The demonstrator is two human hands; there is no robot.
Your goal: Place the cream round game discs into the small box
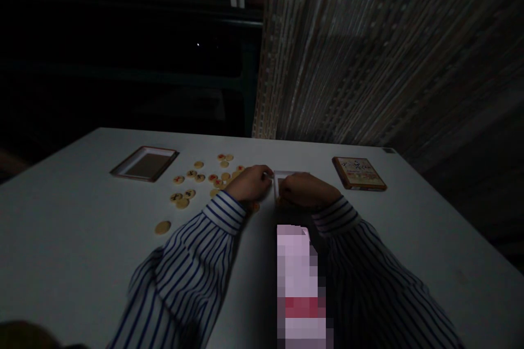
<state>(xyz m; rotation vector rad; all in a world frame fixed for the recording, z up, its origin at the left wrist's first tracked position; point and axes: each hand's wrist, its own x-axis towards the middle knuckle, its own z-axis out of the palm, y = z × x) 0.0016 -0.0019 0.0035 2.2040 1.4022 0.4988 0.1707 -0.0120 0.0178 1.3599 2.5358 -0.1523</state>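
Note:
Scattered over the middle of the white table are several round xiangqi pieces, some showing red or black characters. A shallow white-walled box lies between my hands, largely covered by the right one. My left hand is closed, its thumb and forefinger pinched together beside the box's left wall. What that pinch holds, if anything, is too dark to see. Over the box, my right hand has its fingers curled down into it. Those fingertips and anything in them are hidden. Both forearms wear blue-striped sleeves.
Far left stands an open, shallow box part with a brown inside. A printed box lies at the right. A pixelated pink-and-red object is between my forearms. Behind the table hangs a string curtain.

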